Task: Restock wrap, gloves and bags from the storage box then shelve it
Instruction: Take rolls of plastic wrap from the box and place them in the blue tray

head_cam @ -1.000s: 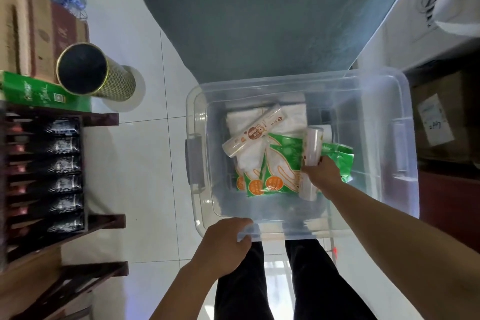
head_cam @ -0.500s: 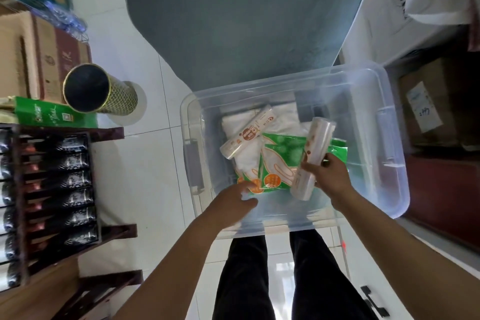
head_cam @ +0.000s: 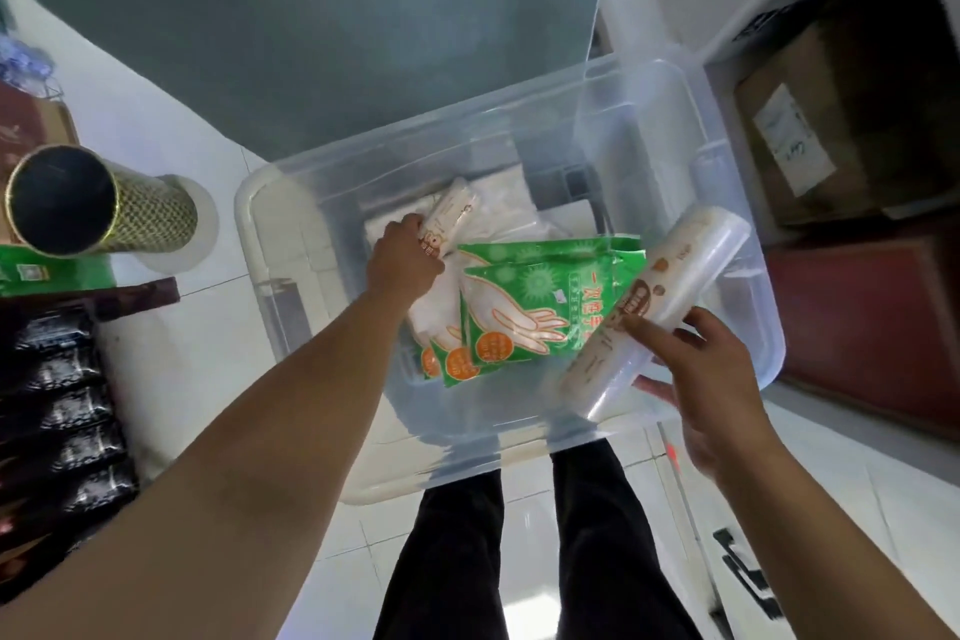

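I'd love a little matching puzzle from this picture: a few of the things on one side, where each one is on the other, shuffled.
Things:
1. clear plastic-wrap roll with orange print
2. smaller white roll with orange label
3. green glove packets printed with a hand
4. gold mesh-patterned tube with dark opening

Places:
A. lying in the clear plastic storage box
B. held in the right hand
C. left of the box, outside it
D. under the left hand

Pairs: 1-B, 2-D, 3-A, 4-C
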Available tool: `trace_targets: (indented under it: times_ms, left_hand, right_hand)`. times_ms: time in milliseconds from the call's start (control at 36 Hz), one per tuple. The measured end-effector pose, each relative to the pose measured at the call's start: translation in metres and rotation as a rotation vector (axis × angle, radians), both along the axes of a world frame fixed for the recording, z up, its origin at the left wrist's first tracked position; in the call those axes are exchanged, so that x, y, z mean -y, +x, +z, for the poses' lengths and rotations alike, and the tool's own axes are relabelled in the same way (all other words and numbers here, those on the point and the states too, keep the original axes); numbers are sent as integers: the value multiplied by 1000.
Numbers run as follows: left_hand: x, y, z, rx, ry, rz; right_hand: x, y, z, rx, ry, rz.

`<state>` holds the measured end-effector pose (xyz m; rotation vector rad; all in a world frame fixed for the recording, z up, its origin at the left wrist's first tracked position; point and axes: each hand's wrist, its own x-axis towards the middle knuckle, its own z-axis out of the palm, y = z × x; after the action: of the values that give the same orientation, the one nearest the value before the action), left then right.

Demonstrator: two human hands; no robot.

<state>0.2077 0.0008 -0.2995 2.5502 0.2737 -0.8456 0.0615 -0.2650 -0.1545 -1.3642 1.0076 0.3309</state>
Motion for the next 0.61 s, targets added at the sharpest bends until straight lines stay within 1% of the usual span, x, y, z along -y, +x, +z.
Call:
trace_targets:
  times_ms: [111,222,389,500,611]
  left_hand:
    - [-4,-6,11,30,-31,-3]
    - [-2,-24,52,71,-205,111]
    - [6,-67,160,119,-479,291]
    - [12,-97,239,138,-599,335]
    - [19,-126,297,143,-779,370]
  right_hand:
    - [2,1,10,-9,2,-17]
    - [3,3,38,4,-30,-9]
    - [3,3,111,91,-123,16]
    - [-3,-8,160,145,-171,45]
    - [-10,-30,196,161,-201,91]
